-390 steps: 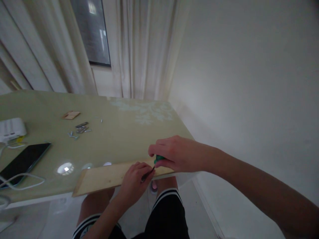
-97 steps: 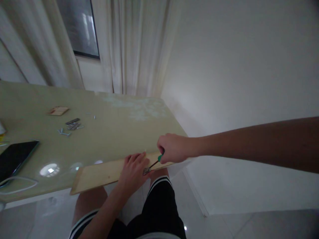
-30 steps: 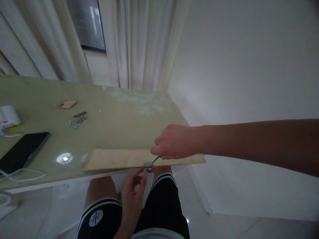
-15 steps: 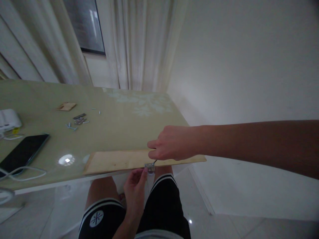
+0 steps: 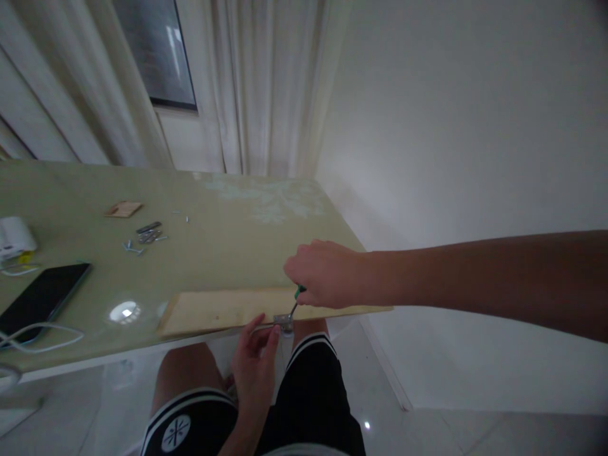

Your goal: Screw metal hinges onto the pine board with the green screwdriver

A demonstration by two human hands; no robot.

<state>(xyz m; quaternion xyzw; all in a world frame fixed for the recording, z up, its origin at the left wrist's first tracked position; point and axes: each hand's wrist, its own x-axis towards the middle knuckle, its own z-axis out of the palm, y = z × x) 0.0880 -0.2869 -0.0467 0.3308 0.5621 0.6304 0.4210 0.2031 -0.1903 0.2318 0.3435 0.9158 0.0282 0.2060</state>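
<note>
A long pale wooden board (image 5: 204,309) lies along the near edge of the table. A small metal hinge (image 5: 285,324) sits at the board's front edge, its lower leaf hanging past it. My right hand (image 5: 327,275) is closed around a screwdriver (image 5: 299,291) with a green handle; its shaft slants down to the hinge, and the tip's exact contact is too small to make out. From below, my left hand (image 5: 256,361) grips the hinge's left side, the thumb against the metal and the index finger reaching up over the board edge.
Farther back on the table (image 5: 228,247) are a small wooden piece (image 5: 124,209), loose screws (image 5: 133,247) and a little pile of metal hardware (image 5: 149,235). A phone (image 5: 45,297), a white cable (image 5: 47,342) and a white device (image 5: 16,237) are at left. A wall (image 5: 451,126) borders the right side.
My right hand has turned at the wrist, so the screwdriver's green handle now shows. My left index finger has lifted onto the board's edge. The view has shifted slightly.
</note>
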